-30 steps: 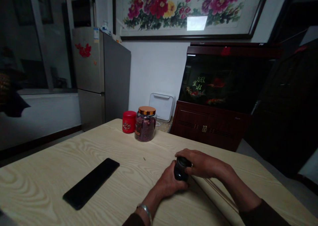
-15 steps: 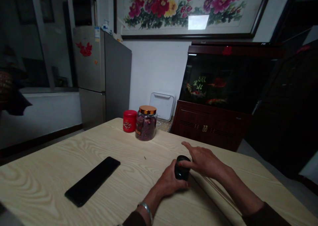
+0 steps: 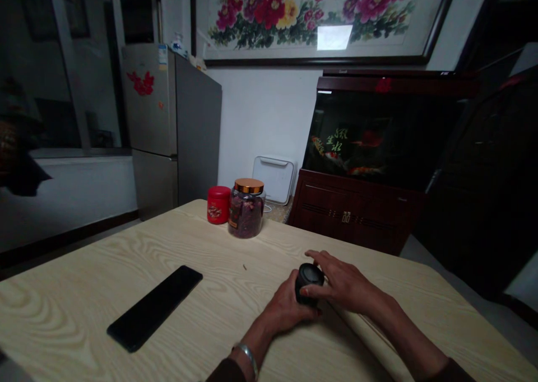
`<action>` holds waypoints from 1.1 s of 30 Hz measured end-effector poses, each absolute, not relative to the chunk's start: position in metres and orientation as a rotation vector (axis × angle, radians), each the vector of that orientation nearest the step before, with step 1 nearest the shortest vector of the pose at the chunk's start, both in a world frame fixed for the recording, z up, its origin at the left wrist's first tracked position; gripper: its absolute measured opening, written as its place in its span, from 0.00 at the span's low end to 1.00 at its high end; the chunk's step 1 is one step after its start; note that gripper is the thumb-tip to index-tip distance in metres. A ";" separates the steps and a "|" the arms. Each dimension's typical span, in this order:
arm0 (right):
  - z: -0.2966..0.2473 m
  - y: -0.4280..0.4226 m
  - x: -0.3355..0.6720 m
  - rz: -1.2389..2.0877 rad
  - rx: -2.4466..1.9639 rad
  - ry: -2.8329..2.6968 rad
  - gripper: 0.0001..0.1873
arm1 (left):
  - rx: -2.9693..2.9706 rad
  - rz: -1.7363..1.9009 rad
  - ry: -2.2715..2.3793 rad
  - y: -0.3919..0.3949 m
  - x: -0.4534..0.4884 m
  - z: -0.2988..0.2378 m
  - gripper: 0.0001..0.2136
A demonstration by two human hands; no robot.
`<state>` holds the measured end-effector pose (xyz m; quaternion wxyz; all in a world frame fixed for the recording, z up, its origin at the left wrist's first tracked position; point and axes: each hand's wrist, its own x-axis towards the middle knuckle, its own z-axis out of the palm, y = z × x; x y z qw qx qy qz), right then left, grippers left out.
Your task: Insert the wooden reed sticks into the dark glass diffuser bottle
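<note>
left hand [image 3: 283,309] wrapped round a small black cylinder [image 3: 309,283], fingers curled snug on its near left side, so that one's held. cylinder stands on the desk [image 3: 84,309] near the right, upright as far as visible (base hidden behind the hands; what it is, can't tell). right hand [image 3: 345,281] comes in from the right, fingers [image 3: 321,261] spread wide and arched by the far side of the cylinder, thumb against its near side; can't tell if it's gripping or just touching. silver bangle [image 3: 247,359] on the left wrist. well left of the hands, a black phone [image 3: 154,308] lies flat on the desk. at the far edge, a red tin [image 3: 218,205] sits just beside a glass jar [image 3: 246,211] with a copper lid, filled with dark red dried stuff. behind the desk: steel fridge [image 3: 195,130] on the left, fish tank [image 3: 378,135] on a dark wood cabinet on the right.
</note>
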<state>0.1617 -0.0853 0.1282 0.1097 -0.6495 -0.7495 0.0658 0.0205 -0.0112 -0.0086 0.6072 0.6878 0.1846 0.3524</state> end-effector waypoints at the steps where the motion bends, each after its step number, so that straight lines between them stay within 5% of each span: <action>1: 0.126 -0.086 0.163 0.216 -1.858 -2.202 0.38 | 1.600 0.822 0.439 -0.011 0.020 -0.008 0.36; 5: 0.115 -0.088 0.162 0.226 -1.734 -2.135 0.20 | 1.636 0.861 0.501 -0.014 0.019 -0.003 0.34; 9: 0.107 -0.091 0.154 0.159 -1.751 -2.030 0.15 | 1.647 0.856 0.507 -0.017 0.018 -0.002 0.33; 17: 0.094 -0.095 0.151 0.174 -1.771 -1.926 0.22 | 1.681 0.842 0.490 -0.016 0.018 -0.003 0.34; 20: 0.075 -0.105 0.154 0.239 -1.742 -1.772 0.28 | 1.758 0.839 0.429 -0.019 0.008 0.004 0.41; 24: 0.050 -0.122 0.171 0.347 -1.759 -1.543 0.24 | 1.996 0.811 0.606 -0.024 -0.026 0.013 0.52; 26: 0.047 -0.127 0.185 0.384 -1.753 -1.489 0.26 | 2.090 0.717 0.819 -0.026 -0.045 0.021 0.41; 28: 0.054 -0.129 0.198 0.438 -1.698 -1.439 0.31 | 2.157 0.662 0.974 -0.027 -0.059 0.035 0.20; 33: 0.121 -0.130 0.207 0.886 -1.404 -1.242 0.36 | 1.891 0.985 0.704 -0.027 -0.051 0.100 0.26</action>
